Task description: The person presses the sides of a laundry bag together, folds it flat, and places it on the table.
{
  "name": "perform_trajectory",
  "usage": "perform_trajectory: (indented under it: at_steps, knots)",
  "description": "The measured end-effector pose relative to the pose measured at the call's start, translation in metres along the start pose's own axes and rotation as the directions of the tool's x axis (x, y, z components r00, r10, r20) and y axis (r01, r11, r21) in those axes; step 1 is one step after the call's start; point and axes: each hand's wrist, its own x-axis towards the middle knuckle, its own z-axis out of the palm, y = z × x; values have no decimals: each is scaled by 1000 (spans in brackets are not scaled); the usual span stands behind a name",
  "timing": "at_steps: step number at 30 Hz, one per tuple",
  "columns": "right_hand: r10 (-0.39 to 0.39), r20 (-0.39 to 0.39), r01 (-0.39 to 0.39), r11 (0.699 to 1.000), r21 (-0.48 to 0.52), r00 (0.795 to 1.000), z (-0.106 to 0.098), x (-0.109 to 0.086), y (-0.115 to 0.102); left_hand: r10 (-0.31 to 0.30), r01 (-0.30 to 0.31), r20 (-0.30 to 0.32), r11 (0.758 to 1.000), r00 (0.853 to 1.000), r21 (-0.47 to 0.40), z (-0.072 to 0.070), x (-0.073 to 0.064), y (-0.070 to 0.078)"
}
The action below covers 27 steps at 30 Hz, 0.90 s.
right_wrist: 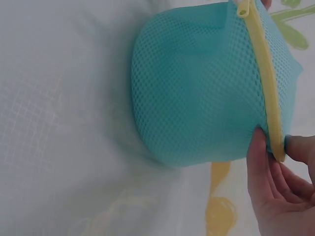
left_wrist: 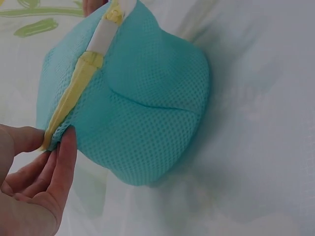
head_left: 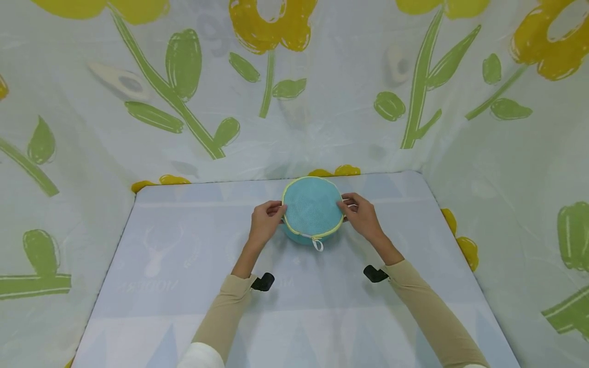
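Observation:
A round turquoise mesh laundry bag (head_left: 313,204) with yellow zipper trim stands on the padded surface, its zipped lid facing up. My left hand (head_left: 266,221) pinches the yellow rim on the left side between thumb and fingers. Opposite it, my right hand (head_left: 362,215) pinches the rim on the right. A white loop (head_left: 318,245) hangs from the front of the rim. In the left wrist view the bag's mesh side (left_wrist: 147,108) shows a crease; in the right wrist view the yellow zipper (right_wrist: 266,78) runs down to the pinching fingers.
The pale grey-blue mat (head_left: 184,286) spreads under the bag. Flower-print fabric walls (head_left: 322,128) rise behind it and on both sides. A black wrist camera (head_left: 263,282) sits at the left cuff, another black camera (head_left: 375,274) at the right cuff.

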Motion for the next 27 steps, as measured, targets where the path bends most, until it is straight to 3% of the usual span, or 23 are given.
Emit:
perform_trajectory:
  at_steps: [8, 18, 27]
  knots:
    - [97, 52, -101, 992, 80, 994, 0, -3, 0, -32, 33, 20, 998, 999, -59, -5, -8, -1]
    - [122, 94, -133, 983, 123, 988, 2, -16, -6, -68, 69, 8, 991, 998, -118, -13, -24, 1]
    - [177, 127, -196, 967, 165, 976, 3, -27, -9, -63, 64, 7, 988, 998, -141, -18, -40, 4]
